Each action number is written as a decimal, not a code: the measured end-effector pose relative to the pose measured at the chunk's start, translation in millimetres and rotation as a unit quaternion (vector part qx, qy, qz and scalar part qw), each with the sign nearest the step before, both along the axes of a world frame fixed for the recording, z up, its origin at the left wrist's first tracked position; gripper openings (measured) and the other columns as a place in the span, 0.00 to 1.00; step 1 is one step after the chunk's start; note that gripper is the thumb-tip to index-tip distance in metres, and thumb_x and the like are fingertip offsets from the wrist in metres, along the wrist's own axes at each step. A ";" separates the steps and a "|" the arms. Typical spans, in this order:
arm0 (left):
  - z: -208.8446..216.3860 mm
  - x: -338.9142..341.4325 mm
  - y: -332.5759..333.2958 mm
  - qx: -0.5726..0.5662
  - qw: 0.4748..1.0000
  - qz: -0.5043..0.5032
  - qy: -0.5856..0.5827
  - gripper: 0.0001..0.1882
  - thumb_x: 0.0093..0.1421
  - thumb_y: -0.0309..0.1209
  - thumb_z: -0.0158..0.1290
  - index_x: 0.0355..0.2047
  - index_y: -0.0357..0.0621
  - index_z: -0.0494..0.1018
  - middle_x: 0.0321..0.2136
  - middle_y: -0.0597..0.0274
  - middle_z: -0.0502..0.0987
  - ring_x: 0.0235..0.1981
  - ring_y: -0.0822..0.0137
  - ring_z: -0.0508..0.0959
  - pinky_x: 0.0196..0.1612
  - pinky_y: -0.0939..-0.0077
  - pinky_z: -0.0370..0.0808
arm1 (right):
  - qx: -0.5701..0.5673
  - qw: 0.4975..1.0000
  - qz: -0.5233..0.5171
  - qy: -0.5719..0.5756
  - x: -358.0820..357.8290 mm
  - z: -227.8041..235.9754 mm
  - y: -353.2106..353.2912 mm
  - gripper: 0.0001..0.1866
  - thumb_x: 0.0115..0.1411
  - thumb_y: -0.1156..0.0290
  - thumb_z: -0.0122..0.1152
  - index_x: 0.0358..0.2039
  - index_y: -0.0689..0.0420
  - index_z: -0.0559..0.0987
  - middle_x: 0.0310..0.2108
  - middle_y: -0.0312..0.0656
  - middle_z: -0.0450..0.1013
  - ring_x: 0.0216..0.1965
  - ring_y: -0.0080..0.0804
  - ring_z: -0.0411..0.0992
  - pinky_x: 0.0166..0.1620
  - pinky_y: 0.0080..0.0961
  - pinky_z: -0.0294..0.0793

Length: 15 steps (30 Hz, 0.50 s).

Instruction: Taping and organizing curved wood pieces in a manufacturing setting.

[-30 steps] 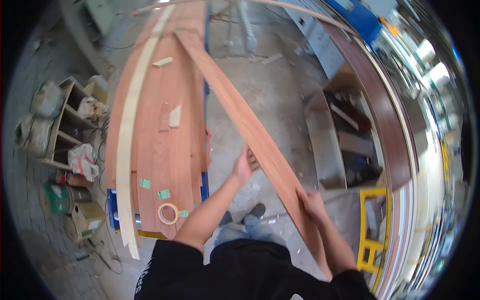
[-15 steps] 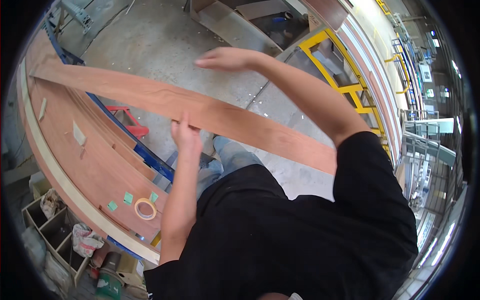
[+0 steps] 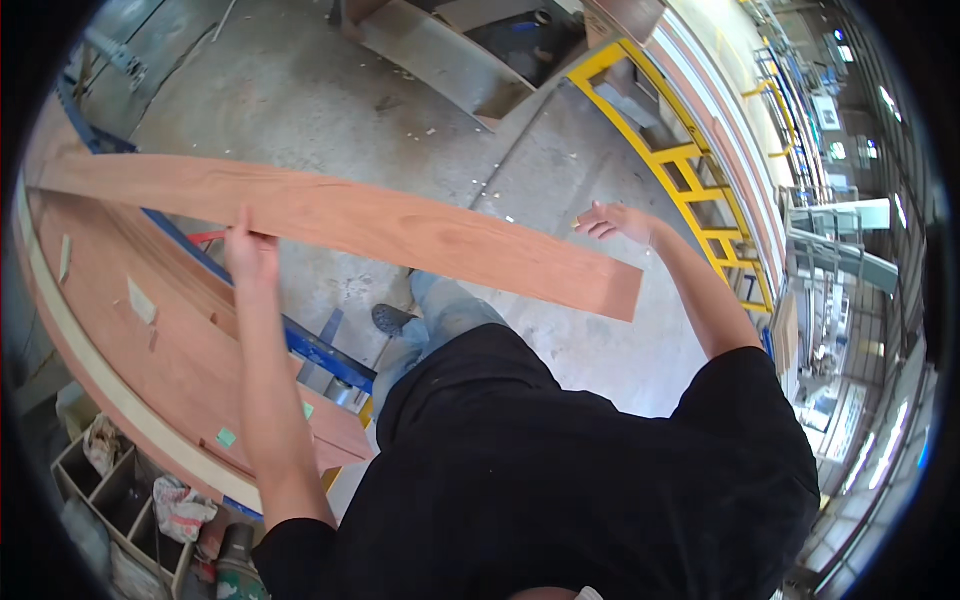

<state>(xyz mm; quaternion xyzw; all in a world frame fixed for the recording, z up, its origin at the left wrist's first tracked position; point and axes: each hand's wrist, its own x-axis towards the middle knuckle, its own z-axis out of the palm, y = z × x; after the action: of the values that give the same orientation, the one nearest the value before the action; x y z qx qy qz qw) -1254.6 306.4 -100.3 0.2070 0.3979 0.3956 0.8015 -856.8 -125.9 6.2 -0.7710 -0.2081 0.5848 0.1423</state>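
A long, flat reddish-brown wooden board [image 3: 420,228] spans the view in front of my body. Its far left end lies over the wood panel [image 3: 185,325] on the bench, and its right end is up in the air. My left hand [image 3: 252,255] grips the board's near edge left of its middle, thumb on the upper face, the other fingers mostly hidden beneath. Away from the board, just beyond its right end, my right hand [image 3: 618,220] is held with fingers apart and nothing in it. Small green tape pieces [image 3: 226,437] stick to the panel beside my left forearm.
A blue metal frame [image 3: 330,355] supports the bench. Yellow metal framing [image 3: 665,155] stands at the right, with long stacked panels behind it. An open grey box [image 3: 440,60] sits on the floor ahead. A divided wooden bin [image 3: 125,490] holds rags at lower left.
My left hand has moved left along the board. My right hand has swung from beyond the board's middle to near its right end. My left forearm now covers the tape roll.
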 end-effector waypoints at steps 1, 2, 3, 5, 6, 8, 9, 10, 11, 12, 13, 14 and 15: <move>-0.9 -4.4 7.1 -0.003 1.000 -0.003 0.001 0.22 0.69 0.30 0.44 0.62 0.39 0.59 0.56 0.53 0.70 0.56 0.59 0.73 0.56 0.61 0.75 | 0.003 1.000 -0.020 0.008 -0.3 7.3 4.6 0.35 0.71 0.43 0.35 0.58 0.62 0.73 0.53 0.49 0.74 0.57 0.41 0.69 0.58 0.38 0.69; -0.7 -6.4 17.6 -0.008 1.000 0.002 0.018 0.21 0.70 0.30 0.43 0.61 0.37 0.60 0.56 0.52 0.70 0.56 0.58 0.73 0.57 0.60 0.74 | 0.004 1.000 -0.022 0.008 5.1 2.2 -3.2 0.35 0.71 0.43 0.35 0.58 0.62 0.73 0.53 0.49 0.74 0.57 0.41 0.69 0.58 0.38 0.69; -1.2 -10.8 26.9 -0.013 0.999 0.010 0.039 0.21 0.70 0.31 0.43 0.60 0.35 0.61 0.55 0.50 0.71 0.55 0.56 0.73 0.58 0.60 0.73 | 0.022 0.997 -0.047 0.066 8.4 -4.6 -19.3 0.34 0.71 0.44 0.36 0.58 0.63 0.72 0.53 0.49 0.74 0.56 0.41 0.70 0.58 0.38 0.69; -26.8 -33.6 50.0 -0.067 0.998 -0.006 0.001 0.20 0.69 0.32 0.42 0.56 0.33 0.65 0.49 0.47 0.74 0.52 0.52 0.75 0.57 0.55 0.73 | 0.059 0.989 -0.025 0.133 -3.5 -23.6 1.4 0.32 0.69 0.47 0.43 0.58 0.63 0.72 0.52 0.49 0.75 0.53 0.40 0.73 0.58 0.38 0.69; -36.8 -28.8 53.8 -0.036 0.999 0.011 0.009 0.20 0.68 0.32 0.42 0.56 0.33 0.66 0.47 0.48 0.75 0.50 0.54 0.75 0.53 0.55 0.74 | 0.082 0.988 -0.058 0.115 -17.7 -34.7 -4.9 0.31 0.68 0.48 0.49 0.58 0.63 0.72 0.52 0.46 0.75 0.51 0.37 0.74 0.58 0.37 0.70; -33.8 -22.7 55.3 0.024 1.000 0.012 -0.016 0.19 0.65 0.29 0.47 0.55 0.34 0.66 0.46 0.53 0.75 0.47 0.56 0.76 0.49 0.57 0.76 | 0.074 0.989 0.119 -0.037 -64.8 -4.1 35.8 0.32 0.61 0.46 0.60 0.55 0.60 0.76 0.49 0.43 0.77 0.51 0.30 0.72 0.55 0.35 0.70; -24.2 -1.6 47.4 0.016 0.999 0.044 -0.017 0.20 0.64 0.28 0.50 0.55 0.37 0.65 0.47 0.54 0.75 0.46 0.57 0.77 0.46 0.58 0.77 | 0.059 0.981 0.166 -0.083 -84.7 11.6 52.1 0.29 0.60 0.48 0.62 0.49 0.61 0.78 0.42 0.41 0.79 0.44 0.26 0.74 0.49 0.33 0.73; -11.6 8.4 44.6 0.013 0.997 0.066 0.027 0.20 0.64 0.29 0.51 0.56 0.40 0.64 0.47 0.55 0.75 0.46 0.58 0.77 0.44 0.58 0.79 | 0.060 0.991 0.103 -0.062 -102.2 18.7 65.4 0.26 0.60 0.52 0.64 0.47 0.63 0.78 0.37 0.39 0.79 0.39 0.22 0.74 0.43 0.28 0.75; -11.6 1.2 50.2 0.006 0.997 0.079 0.019 0.20 0.65 0.30 0.51 0.55 0.41 0.64 0.47 0.57 0.74 0.46 0.61 0.77 0.43 0.60 0.80 | 0.090 0.991 0.090 -0.031 -111.9 7.8 66.7 0.24 0.60 0.54 0.64 0.45 0.64 0.78 0.35 0.37 0.78 0.36 0.20 0.73 0.40 0.25 0.75; -2.6 2.0 50.8 0.006 0.996 0.088 0.032 0.20 0.65 0.30 0.51 0.55 0.41 0.64 0.48 0.57 0.74 0.47 0.62 0.77 0.43 0.61 0.80 | 0.107 0.992 0.066 -0.010 -109.1 -0.2 62.2 0.23 0.60 0.56 0.65 0.44 0.64 0.79 0.32 0.35 0.77 0.33 0.18 0.71 0.37 0.23 0.74; 7.9 -0.7 50.1 0.007 0.995 0.095 0.044 0.20 0.65 0.31 0.52 0.55 0.42 0.63 0.48 0.58 0.74 0.47 0.63 0.77 0.44 0.63 0.80 | 0.109 0.986 0.109 -0.056 -117.1 2.3 69.4 0.20 0.59 0.58 0.65 0.40 0.64 0.79 0.28 0.30 0.74 0.29 0.16 0.68 0.32 0.22 0.72; 9.1 -8.1 49.8 0.017 0.993 0.111 0.039 0.20 0.65 0.31 0.52 0.55 0.42 0.63 0.48 0.58 0.74 0.47 0.63 0.77 0.44 0.63 0.80 | 0.098 0.983 0.138 -0.068 -115.2 -13.3 63.6 0.17 0.60 0.60 0.66 0.38 0.63 0.79 0.26 0.29 0.72 0.27 0.16 0.66 0.30 0.22 0.70; 5.5 -21.7 53.9 0.034 0.990 0.130 0.052 0.20 0.65 0.31 0.52 0.56 0.42 0.63 0.48 0.59 0.74 0.48 0.64 0.77 0.45 0.65 0.80 | 0.133 0.983 0.119 -0.044 -125.5 -21.2 67.7 0.17 0.60 0.61 0.66 0.37 0.63 0.79 0.25 0.29 0.72 0.27 0.16 0.66 0.29 0.22 0.70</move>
<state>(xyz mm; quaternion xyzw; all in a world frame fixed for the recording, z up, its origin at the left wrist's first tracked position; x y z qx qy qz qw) -1276.2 360.2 -94.8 0.2010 0.4485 0.4988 0.7139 -982.3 -58.2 -15.0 -0.7399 -0.3804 0.5303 0.1631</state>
